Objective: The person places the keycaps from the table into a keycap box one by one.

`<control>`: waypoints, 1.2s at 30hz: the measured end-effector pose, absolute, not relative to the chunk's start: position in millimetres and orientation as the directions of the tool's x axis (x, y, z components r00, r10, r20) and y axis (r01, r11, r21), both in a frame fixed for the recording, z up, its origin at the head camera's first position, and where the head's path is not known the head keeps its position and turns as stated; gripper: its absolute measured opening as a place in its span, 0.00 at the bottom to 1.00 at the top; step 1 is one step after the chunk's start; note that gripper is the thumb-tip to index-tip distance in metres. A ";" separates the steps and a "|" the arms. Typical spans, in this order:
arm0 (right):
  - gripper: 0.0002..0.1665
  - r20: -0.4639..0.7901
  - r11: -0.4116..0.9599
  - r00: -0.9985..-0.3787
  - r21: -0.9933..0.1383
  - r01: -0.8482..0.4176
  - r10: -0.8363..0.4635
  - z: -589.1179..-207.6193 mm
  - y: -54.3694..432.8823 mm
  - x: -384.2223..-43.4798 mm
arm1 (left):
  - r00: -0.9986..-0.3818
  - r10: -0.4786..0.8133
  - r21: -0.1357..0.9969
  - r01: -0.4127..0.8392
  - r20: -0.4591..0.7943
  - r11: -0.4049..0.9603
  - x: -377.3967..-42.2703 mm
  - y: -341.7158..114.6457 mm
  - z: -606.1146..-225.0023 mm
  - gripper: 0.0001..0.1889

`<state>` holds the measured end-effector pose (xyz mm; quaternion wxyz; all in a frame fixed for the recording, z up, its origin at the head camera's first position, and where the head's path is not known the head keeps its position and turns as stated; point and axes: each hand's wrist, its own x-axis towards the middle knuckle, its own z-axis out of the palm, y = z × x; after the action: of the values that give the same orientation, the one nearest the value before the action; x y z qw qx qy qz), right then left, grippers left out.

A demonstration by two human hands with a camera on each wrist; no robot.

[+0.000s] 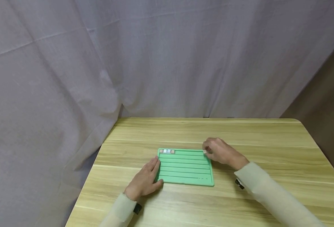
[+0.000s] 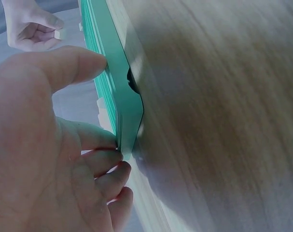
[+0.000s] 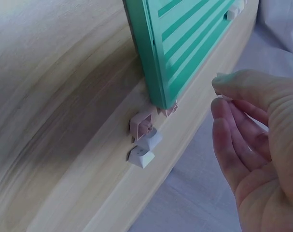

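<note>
A green tray (image 1: 184, 168) with long parallel ridges lies on the table. At the left end of its far row sit several pink and white keycaps (image 1: 167, 151). My left hand (image 1: 145, 179) rests at the tray's near left corner, its fingers along the left edge and its thumb touching the front edge. Above the far right corner, my right hand (image 1: 219, 151) pinches a small pale keycap (image 2: 60, 34) between thumb and finger. Beside the tray, in the right wrist view, loose keycaps lie on the wood, including a pink keycap (image 3: 140, 125) and a white keycap (image 3: 141, 157).
The wood-grain table (image 1: 184, 205) reaches past the tray on every side. Behind it hangs a grey curtain (image 1: 167, 63), which also falls along the left edge. A darker brown surface (image 1: 326, 104) stands at the right. In the head view, my right hand hides the loose keycaps.
</note>
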<state>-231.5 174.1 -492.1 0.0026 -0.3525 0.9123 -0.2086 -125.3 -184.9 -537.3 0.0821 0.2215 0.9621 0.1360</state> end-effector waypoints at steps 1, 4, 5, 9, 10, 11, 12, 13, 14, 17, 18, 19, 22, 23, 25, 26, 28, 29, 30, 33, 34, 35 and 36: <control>0.08 0.141 0.662 -0.751 -0.388 -0.641 -0.645 -492.1 173.1 -231.6 | -0.888 0.449 0.297 0.405 -0.097 0.865 -125.6 -184.9 -537.4 0.44; 0.09 0.133 0.656 -0.754 -0.410 -0.633 -0.644 -492.2 170.0 -231.9 | -0.888 0.450 0.296 0.407 -0.095 0.864 -125.7 -184.7 -537.0 0.43; 0.09 0.132 0.653 -0.753 -0.416 -0.633 -0.645 -492.1 168.6 -232.0 | -0.888 0.450 0.295 0.407 -0.095 0.865 -125.6 -184.7 -536.9 0.43; 0.08 0.126 0.654 -0.756 -0.426 -0.626 -0.642 -491.4 162.3 -233.1 | -0.889 0.450 0.292 0.408 -0.092 0.865 -125.0 -185.2 -535.6 0.44; 0.08 0.124 0.655 -0.757 -0.426 -0.624 -0.641 -491.4 160.5 -233.4 | -0.889 0.450 0.292 0.408 -0.092 0.865 -124.9 -185.3 -535.5 0.44; 0.08 0.122 0.658 -0.759 -0.424 -0.623 -0.640 -491.6 158.8 -233.7 | -0.888 0.451 0.293 0.409 -0.090 0.864 -124.8 -185.3 -535.3 0.44; 0.08 0.123 0.657 -0.757 -0.421 -0.626 -0.642 -491.8 157.1 -234.0 | -0.888 0.451 0.294 0.409 -0.090 0.864 -124.8 -185.3 -535.2 0.44; 0.08 0.124 0.656 -0.756 -0.419 -0.628 -0.643 -492.2 155.2 -234.5 | -0.888 0.451 0.296 0.409 -0.091 0.864 -124.9 -185.3 -535.2 0.44; 0.08 0.124 0.656 -0.756 -0.420 -0.627 -0.643 -492.6 153.4 -234.8 | -0.888 0.451 0.297 0.408 -0.091 0.863 -124.9 -185.3 -535.2 0.44; 0.07 0.127 0.649 -0.751 -0.425 -0.631 -0.648 -493.9 146.5 -236.5 | -0.888 0.449 0.297 0.405 -0.097 0.865 -125.0 -185.4 -535.2 0.44; 0.07 0.127 0.646 -0.748 -0.425 -0.634 -0.651 -494.5 143.9 -237.2 | -0.888 0.448 0.296 0.404 -0.100 0.866 -125.1 -185.4 -535.3 0.44; 0.07 0.124 0.648 -0.750 -0.425 -0.632 -0.650 -495.2 141.0 -238.1 | -0.888 0.448 0.296 0.403 -0.101 0.866 -125.1 -185.5 -535.4 0.44; 0.06 0.118 0.651 -0.751 -0.423 -0.630 -0.650 -497.3 131.0 -240.5 | -0.889 0.444 0.300 0.396 -0.111 0.868 -125.2 -185.9 -535.9 0.44; 0.06 0.116 0.652 -0.750 -0.421 -0.631 -0.651 -498.3 127.5 -241.3 | -0.889 0.443 0.302 0.393 -0.114 0.868 -125.3 -185.9 -535.9 0.44; 0.05 0.102 0.661 -0.757 -0.422 -0.620 -0.645 -499.8 120.5 -242.1 | -0.890 0.439 0.306 0.388 -0.121 0.870 -125.4 -186.0 -536.2 0.44; 0.04 0.096 0.665 -0.761 -0.425 -0.614 -0.642 -500.6 117.1 -242.4 | -0.890 0.438 0.307 0.385 -0.125 0.870 -125.4 -186.0 -536.3 0.44; 0.04 0.085 0.672 -0.763 -0.418 -0.611 -0.640 -502.4 110.8 -243.3 | -0.890 0.438 0.308 0.385 -0.127 0.870 -125.3 -186.0 -536.5 0.44; 0.04 0.079 0.676 -0.766 -0.418 -0.607 -0.638 -503.1 107.8 -243.6 | -0.890 0.438 0.307 0.384 -0.128 0.871 -125.3 -186.0 -536.5 0.44; 0.03 0.074 0.679 -0.769 -0.421 -0.601 -0.635 -503.8 104.8 -243.8 | -0.889 0.439 0.308 0.384 -0.130 0.870 -125.2 -186.1 -536.5 0.44; 0.02 0.082 0.672 -0.763 -0.421 -0.609 -0.641 -506.8 96.6 -245.8 | -0.889 0.438 0.308 0.384 -0.131 0.871 -125.1 -186.1 -536.3 0.44; 0.02 0.085 0.668 -0.761 -0.424 -0.612 -0.643 -507.7 94.1 -246.6 | -0.889 0.438 0.306 0.384 -0.132 0.871 -125.2 -186.1 -536.2 0.44; 0.02 0.090 0.664 -0.758 -0.425 -0.616 -0.646 -508.5 91.8 -247.1 | -0.889 0.438 0.306 0.384 -0.133 0.871 -125.1 -186.2 -536.0 0.44; 0.02 0.093 0.661 -0.756 -0.425 -0.618 -0.647 -509.6 89.7 -247.6 | -0.889 0.439 0.305 0.384 -0.134 0.871 -125.2 -186.2 -535.9 0.44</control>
<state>-247.6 89.7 -509.6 0.0329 -0.3474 0.9108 -0.2205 -125.2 -186.2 -535.9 0.0999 0.2138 0.9621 0.1364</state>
